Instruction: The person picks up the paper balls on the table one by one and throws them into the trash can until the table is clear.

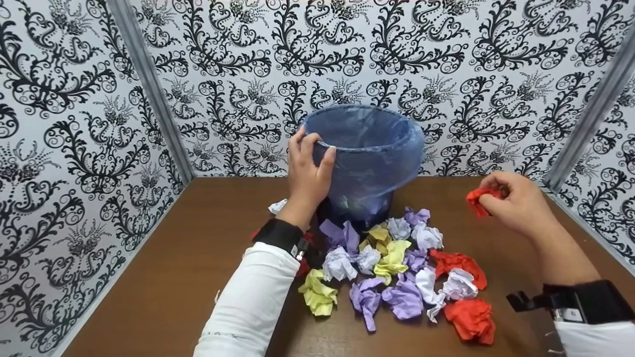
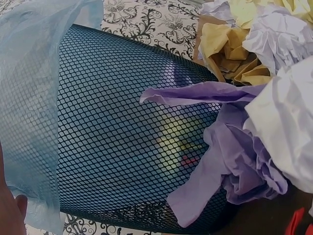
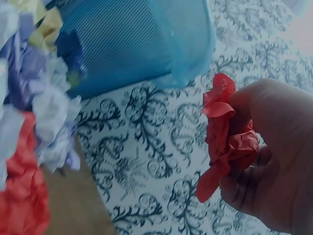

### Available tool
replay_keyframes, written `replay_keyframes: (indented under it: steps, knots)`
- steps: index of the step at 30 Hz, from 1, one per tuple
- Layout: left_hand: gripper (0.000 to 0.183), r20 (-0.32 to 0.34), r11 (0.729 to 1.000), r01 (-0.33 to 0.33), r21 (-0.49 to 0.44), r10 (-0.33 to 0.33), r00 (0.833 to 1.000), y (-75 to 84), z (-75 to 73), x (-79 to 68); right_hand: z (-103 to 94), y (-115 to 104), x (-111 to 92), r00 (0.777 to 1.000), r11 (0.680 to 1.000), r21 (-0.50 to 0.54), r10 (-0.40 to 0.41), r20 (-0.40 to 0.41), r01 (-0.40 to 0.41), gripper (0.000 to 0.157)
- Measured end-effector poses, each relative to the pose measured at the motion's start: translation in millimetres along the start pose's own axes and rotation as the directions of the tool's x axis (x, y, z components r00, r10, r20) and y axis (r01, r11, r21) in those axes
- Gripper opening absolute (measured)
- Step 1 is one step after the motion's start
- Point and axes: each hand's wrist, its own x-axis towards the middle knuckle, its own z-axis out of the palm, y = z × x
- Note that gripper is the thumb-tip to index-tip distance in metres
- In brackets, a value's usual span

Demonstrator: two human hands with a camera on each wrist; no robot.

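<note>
A dark mesh wastebasket (image 2: 112,127) lined with a blue plastic bag (image 1: 372,168) stands toward the back of the table. My left hand (image 1: 310,171) grips its rim on the left side, fingers over the edge and thumb in front. Through the mesh in the left wrist view, yellow and red bits show inside. My right hand (image 1: 521,201) pinches a crumpled red paper (image 3: 222,137) between thumb and fingers, above the table and to the right of the basket. In the left wrist view only an edge of the left hand shows.
Crumpled papers lie heaped before the basket: purple (image 1: 404,297), yellow (image 1: 317,292), white (image 1: 340,263) and red (image 1: 471,320). Some are partly hidden behind the left forearm. The brown table (image 1: 163,277) meets patterned walls (image 1: 347,59) at the back and sides.
</note>
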Motion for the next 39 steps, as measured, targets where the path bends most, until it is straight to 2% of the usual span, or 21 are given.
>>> replay_keyframes:
  steps: [5, 13, 19, 24, 28, 39]
  knots:
    - [0.057, 0.003, 1.0, 0.007, 0.002, -0.007, 1.0, 2.4, 1.2, 0.7, -11.0, -32, 20, 0.999, 0.999, -0.006, -0.05, 0.015, 0.05, 0.012]
    - [0.056, 0.017, 1.0, 0.017, 0.011, -0.017, 1.0, 4.4, -0.5, 2.0, -33.6, -95, 64, 0.989, 0.989, 0.0, -0.146, 0.012, 0.146, 0.014]
    - [0.055, 0.005, 1.0, -0.003, 0.014, 0.003, 1.0, 4.9, -1.2, 3.2, -39.1, -134, 95, 0.995, 0.995, -0.009, -0.098, 0.014, 0.098, 0.023]
    - [0.056, 0.005, 1.0, 0.001, 0.02, -0.001, 1.0, 2.6, -0.4, 2.1, -28.7, -160, 114, 0.998, 0.997, 0.053, -0.054, 0.035, 0.052, 0.023]
    - [0.057, 0.01, 1.0, 0.006, 0.023, -0.006, 1.0, 0.3, -0.2, 0.6, -12.1, -178, 124, 0.996, 0.994, 0.088, -0.074, 0.046, 0.07, 0.022]
    - [0.056, -0.001, 1.0, -0.01, 0.022, 0.01, 1.0, -0.6, -0.2, 0.3, 33.2, -219, 137, 0.98, 0.986, -0.015, -0.164, 0.11, 0.167, 0.02]
